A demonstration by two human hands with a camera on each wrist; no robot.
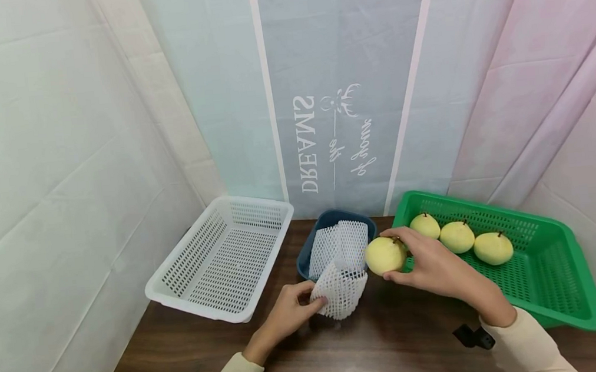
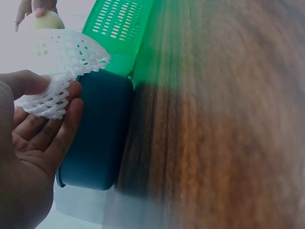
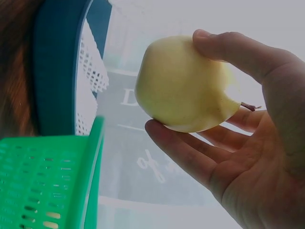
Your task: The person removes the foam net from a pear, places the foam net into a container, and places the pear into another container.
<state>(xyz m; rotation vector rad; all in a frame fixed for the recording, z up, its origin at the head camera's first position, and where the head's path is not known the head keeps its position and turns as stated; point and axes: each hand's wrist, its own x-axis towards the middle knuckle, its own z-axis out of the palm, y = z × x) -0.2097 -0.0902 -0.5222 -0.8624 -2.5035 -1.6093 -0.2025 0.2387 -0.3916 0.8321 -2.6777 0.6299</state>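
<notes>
My right hand (image 1: 432, 261) grips a pale yellow pear (image 1: 386, 256) between thumb and fingers, its stem turned toward the palm in the right wrist view. Pinched by the edge in my left hand (image 1: 289, 312) is a white foam net sleeve (image 1: 341, 293), held in front of the small blue basin (image 1: 304, 261). More foam net sleeves (image 1: 353, 237) lie in that basin. The pear is just right of the held sleeve. To the right, several pears (image 1: 457, 237) sit in a row along the far side of a green basket (image 1: 583, 279).
On the left of the brown wooden table (image 1: 345, 359) stands a white perforated basket (image 1: 155, 293) with nothing in it. A grey printed curtain (image 1: 338, 40) hangs behind the basin, and pale sheets (image 1: 52, 172) line the sides.
</notes>
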